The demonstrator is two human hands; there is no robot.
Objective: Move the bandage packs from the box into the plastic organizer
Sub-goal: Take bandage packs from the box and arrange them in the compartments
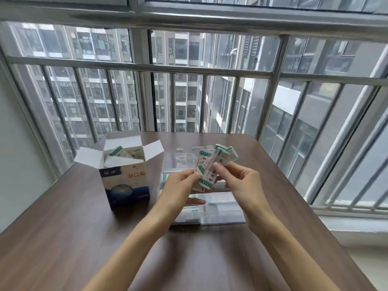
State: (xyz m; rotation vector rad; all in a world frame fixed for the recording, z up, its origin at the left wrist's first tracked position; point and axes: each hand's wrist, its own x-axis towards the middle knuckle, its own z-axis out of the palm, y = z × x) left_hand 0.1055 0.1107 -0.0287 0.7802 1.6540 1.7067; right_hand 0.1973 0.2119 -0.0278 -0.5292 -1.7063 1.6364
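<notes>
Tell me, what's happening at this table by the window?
A person is sorting bandage packs. Both hands, the left hand and the right hand, hold a bunch of them above a clear plastic organizer. The open box stands to its left on the wooden table with more packs inside.

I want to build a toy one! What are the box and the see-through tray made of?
The box looks like thin printed cardboard: its white flaps fold open with creases. The tray seems clear, shiny plastic: the brown table shows through its walls.
</notes>
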